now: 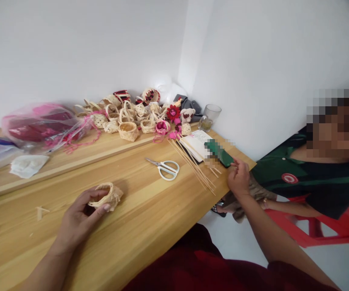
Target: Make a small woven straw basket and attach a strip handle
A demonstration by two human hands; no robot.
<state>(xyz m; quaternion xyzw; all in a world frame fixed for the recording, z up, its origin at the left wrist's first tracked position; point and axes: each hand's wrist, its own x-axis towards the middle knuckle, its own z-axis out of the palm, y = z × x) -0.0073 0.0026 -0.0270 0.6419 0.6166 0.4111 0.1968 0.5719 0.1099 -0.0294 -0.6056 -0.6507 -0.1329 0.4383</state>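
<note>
Left hand [79, 218] working at the near left of the table [150, 236], fingers [97, 195] clamped around a small woven basket [106, 197], right hand [238, 178] up at the table's far right corner, fingers [237, 163] pinched together, just beside a green-cased phone [219, 152], thin bamboo sticks [192, 165] alongside

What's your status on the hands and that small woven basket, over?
Left hand holding small woven basket. Right hand raised beside green-cased phone. White-handled scissors and bamboo sticks lie between hands.
</note>
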